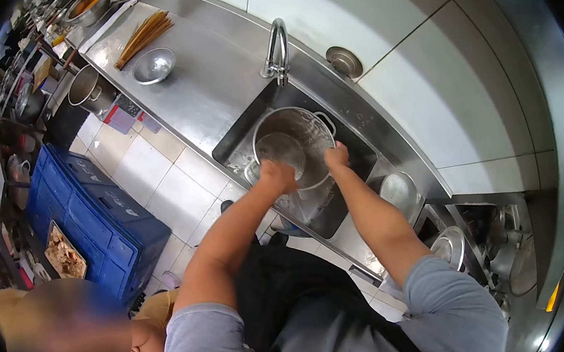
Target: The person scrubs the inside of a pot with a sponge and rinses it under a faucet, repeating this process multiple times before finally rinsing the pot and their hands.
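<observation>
A large metal pot (294, 122) sits tilted in the steel sink (327, 219), its mouth facing me, and its inside looks wet and cloudy. My right hand (336, 156) grips the pot's rim on the right, below one loop handle. At the near left of the mouth is my left hand (278, 175), slightly blurred, with its fingers curled in over the rim. Whatever those fingers hold is hidden. The curved faucet (277, 53) rises behind the pot.
On the counter (200, 102) to the left are a metal bowl (154, 66) and a bundle of wooden sticks (143, 38). A round lid (399, 193) lies right of the sink. Blue crates (89, 215) stand at the left, with another person (150, 324) close by.
</observation>
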### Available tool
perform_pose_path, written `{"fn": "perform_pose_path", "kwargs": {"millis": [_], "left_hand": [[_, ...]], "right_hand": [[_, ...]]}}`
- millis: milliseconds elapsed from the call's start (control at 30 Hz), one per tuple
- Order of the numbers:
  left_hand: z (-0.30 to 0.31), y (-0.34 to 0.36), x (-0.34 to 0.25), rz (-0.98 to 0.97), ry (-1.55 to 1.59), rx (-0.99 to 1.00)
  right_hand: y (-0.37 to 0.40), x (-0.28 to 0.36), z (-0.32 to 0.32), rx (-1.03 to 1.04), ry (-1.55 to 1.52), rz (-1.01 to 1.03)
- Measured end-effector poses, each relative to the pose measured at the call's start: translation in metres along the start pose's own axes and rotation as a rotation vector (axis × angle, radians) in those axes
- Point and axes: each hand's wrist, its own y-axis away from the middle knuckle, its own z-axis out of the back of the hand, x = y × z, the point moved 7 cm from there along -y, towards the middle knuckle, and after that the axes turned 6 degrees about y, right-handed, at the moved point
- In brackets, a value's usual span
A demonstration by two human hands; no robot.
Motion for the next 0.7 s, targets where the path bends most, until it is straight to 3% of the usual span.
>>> {"fn": "perform_pose_path", "kwargs": {"millis": [67, 167, 233, 267, 333, 400, 467, 533, 600, 700], "left_hand": [[0.012, 0.0, 0.015, 0.094, -0.161, -0.017], [-0.02, -0.034, -0.017, 0.067, 0.3, -0.093], [-0.012, -0.015, -0.05, 0.136, 0.477, -0.411], [-0.009, -0.004, -0.044, 0.149, 0.484, -0.424], [-0.008, 0.019, -0.04, -0.109, 0.254, -0.299], [0.002, 0.023, -0.006, -0.112, 0.189, -0.264], [0.0, 0.017, 0.014, -0.115, 0.014, -0.2], [0.002, 0.013, 0.014, -0.113, -0.006, -0.26], [0.0, 0.002, 0.004, -0.073, 0.164, -0.295], [0.006, -0.011, -0.017, 0.029, 0.365, -0.493]], "right_hand": [[0.01, 0.028, 0.002, 0.021, 0.085, -0.004], [0.008, 0.056, 0.001, -0.015, 0.195, 0.045], [-0.003, 0.065, 0.006, -0.057, 0.236, 0.104], [-0.011, 0.073, 0.007, 0.014, 0.311, 0.172], [-0.025, 0.083, 0.011, 0.087, 0.386, 0.253], [-0.037, 0.093, -0.004, 0.2, 0.387, 0.396], [-0.03, 0.095, -0.005, 0.088, 0.319, 0.451], [-0.028, 0.077, -0.006, 0.182, -0.031, 0.185], [-0.016, 0.031, -0.018, 0.12, -0.288, 0.17], [0.113, 0.026, -0.003, 0.63, -0.69, -0.507]]}}
